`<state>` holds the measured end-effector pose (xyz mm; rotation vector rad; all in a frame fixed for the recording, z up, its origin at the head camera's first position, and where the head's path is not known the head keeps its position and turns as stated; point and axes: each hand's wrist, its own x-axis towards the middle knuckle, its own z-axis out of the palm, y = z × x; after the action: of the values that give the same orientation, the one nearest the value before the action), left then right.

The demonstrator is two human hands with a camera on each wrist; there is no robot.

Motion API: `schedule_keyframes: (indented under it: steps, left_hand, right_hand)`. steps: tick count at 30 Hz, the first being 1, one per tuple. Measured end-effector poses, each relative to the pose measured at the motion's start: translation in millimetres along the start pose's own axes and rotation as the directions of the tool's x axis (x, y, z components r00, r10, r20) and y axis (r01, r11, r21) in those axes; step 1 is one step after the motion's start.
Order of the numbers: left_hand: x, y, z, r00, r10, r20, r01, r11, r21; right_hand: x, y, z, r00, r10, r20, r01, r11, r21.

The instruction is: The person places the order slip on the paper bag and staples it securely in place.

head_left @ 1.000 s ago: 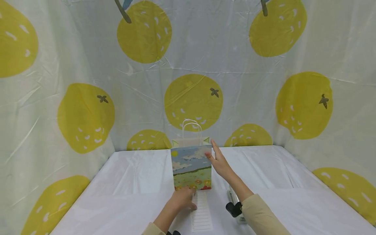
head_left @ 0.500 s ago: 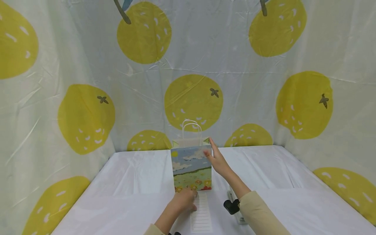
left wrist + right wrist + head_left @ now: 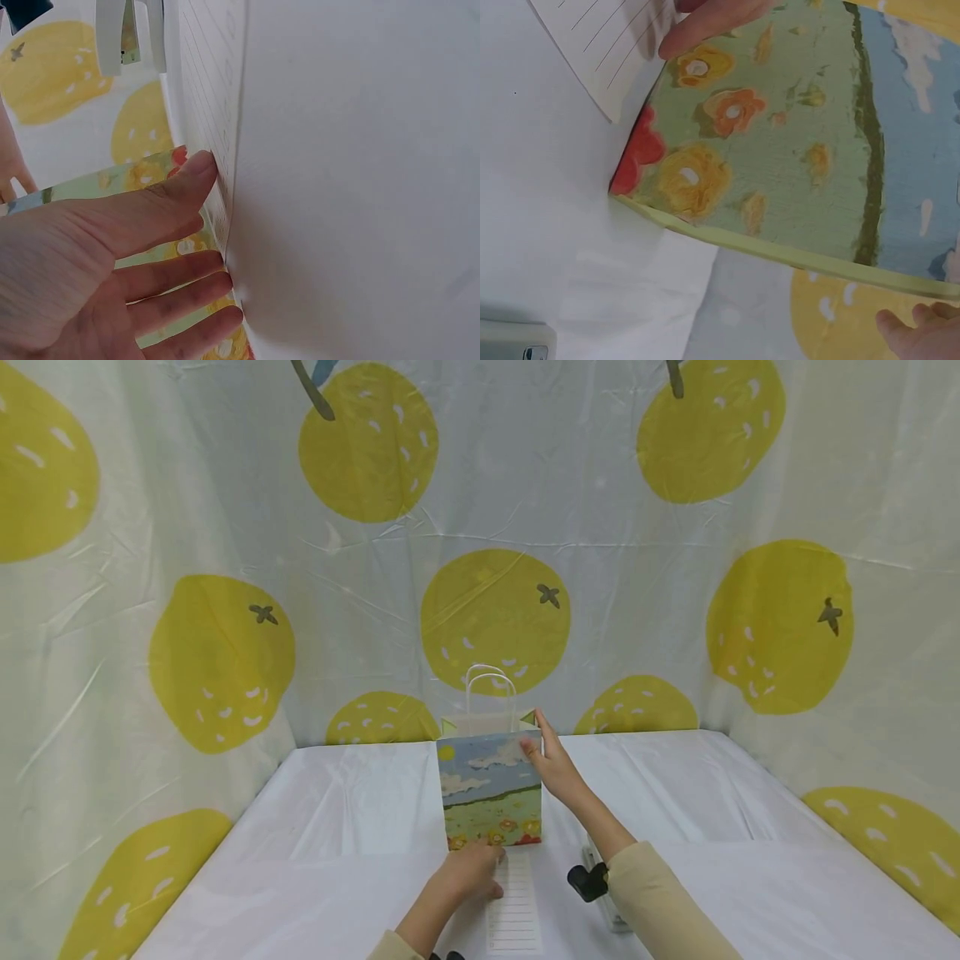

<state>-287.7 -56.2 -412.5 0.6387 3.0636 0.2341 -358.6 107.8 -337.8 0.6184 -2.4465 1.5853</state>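
A paper gift bag (image 3: 491, 789) with white twisted handles and a painted flower meadow stands upright mid-table in the head view. My right hand (image 3: 556, 768) holds its right edge, thumb across the front and fingers along the side. At the bag's foot is my left hand (image 3: 468, 870). A long strip of lined paper (image 3: 513, 906) lies flat in front of the bag. In the left wrist view, my left thumb (image 3: 196, 166) rests at the lined paper, while the straight fingertips meet the bag's bottom edge.
A pale, long object (image 3: 613, 906) lies on the white tablecloth (image 3: 345, 893), partly hidden under my right forearm. Black camera mounts (image 3: 588, 882) sit at the wrists. A curtain (image 3: 600, 577) printed with yellow fruit hangs behind and at both sides.
My right forearm has shifted slightly to the left, and the right hand's fingers have settled closer on the bag's edge. The left hand, bag and lined paper stay almost in place.
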Motion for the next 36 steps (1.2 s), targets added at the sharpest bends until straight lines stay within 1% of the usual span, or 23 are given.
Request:
schedule_keyframes:
  steps: [1, 2, 6, 7, 9, 12, 14, 17, 22, 25, 27, 31, 36]
  left_hand:
    - [0.2, -0.1, -0.6, 1.0, -0.001, 0.006, 0.001, 1.0, 0.001]
    - [0.5, -0.3, -0.7, 1.0, -0.001, 0.01, 0.001, 1.0, -0.001]
    - [1.3, -0.2, -1.4, 0.999, -0.014, 0.029, 0.014, 1.0, 0.001]
    - [1.7, -0.3, -1.1, 0.999, -0.018, 0.029, 0.018, 1.0, 0.004]
    - [2.4, -0.4, -0.6, 0.999, -0.028, 0.036, 0.028, 1.0, 0.005]
    - [3.1, -1.2, 0.8, 0.998, -0.038, 0.042, 0.038, 0.999, 0.002]
    - [3.4, -1.6, 1.6, 0.998, -0.04, 0.046, 0.04, 0.999, -0.002]
    - [3.6, -2.0, 2.3, 0.998, -0.034, 0.043, 0.034, 0.999, -0.003]
    - [4.8, -2.1, 1.8, 1.0, -0.01, 0.023, 0.01, 1.0, 0.015]
    - [4.8, -2.7, 1.5, 1.0, 0.007, 0.005, -0.007, 1.0, 0.03]
    - [4.7, -3.6, 1.6, 1.0, 0.013, 0.003, -0.013, 1.0, 0.024]
    - [4.5, -6.2, 2.8, 1.0, 0.016, 0.02, -0.015, 0.998, -0.054]
    - [4.5, -7.9, 3.4, 0.998, -0.01, 0.056, 0.021, 0.979, -0.201]
  right_hand:
    - [-2, -5, 0, 1.0, 0.005, 0.002, -0.005, 1.0, 0.005]
    - [-2, -6, 0, 1.0, 0.004, 0.003, -0.004, 1.0, 0.005]
    - [-10, -24, -1, 1.0, 0.02, 0.012, -0.02, 0.999, 0.032]
    - [-10, -23, -1, 1.0, 0.011, 0.009, -0.011, 1.0, 0.026]
    - [-9, -21, -1, 1.0, 0.015, 0.006, -0.015, 0.999, 0.042]
    - [-3, -6, 0, 1.0, 0.008, -0.003, -0.008, 0.999, 0.041]
    - [1, 3, 1, 1.0, 0.003, -0.013, -0.003, 0.999, 0.043]
    - [2, 10, 2, 0.999, -0.019, -0.028, 0.02, 0.999, 0.036]
    - [2, 11, 2, 0.997, -0.046, -0.059, 0.048, 0.998, 0.03]
    - [3, 10, 2, 0.996, -0.046, -0.075, 0.049, 0.998, 0.027]
    - [3, 9, 2, 0.995, -0.051, -0.081, 0.053, 0.998, 0.027]
    - [3, 8, 3, 0.995, -0.032, -0.09, 0.034, 0.999, 0.019]
    - [1, 7, 4, 0.995, 0.009, -0.096, -0.004, 0.999, 0.044]
